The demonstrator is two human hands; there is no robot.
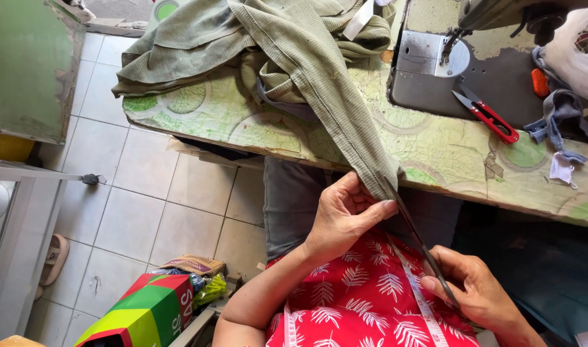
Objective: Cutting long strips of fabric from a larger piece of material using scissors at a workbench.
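At frame centre, the left hand (pixel 345 215) pinches the olive ribbed garment (pixel 307 58) while the right hand (pixel 477 292) grips dark scissors (pixel 422 247).

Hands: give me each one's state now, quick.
Left hand: pinching the green ribbed fabric.
Right hand: closed on the dark strip.

At twelve o'clock the table edge (pixel 435 183) and hanging green garment (pixel 319 77) block us; nine o'clock seems open.

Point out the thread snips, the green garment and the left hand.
thread snips (pixel 493 119): head view, red handle.
green garment (pixel 319 71): head view, ribbed strip on the table.
left hand (pixel 345 215): head view, back of hand.
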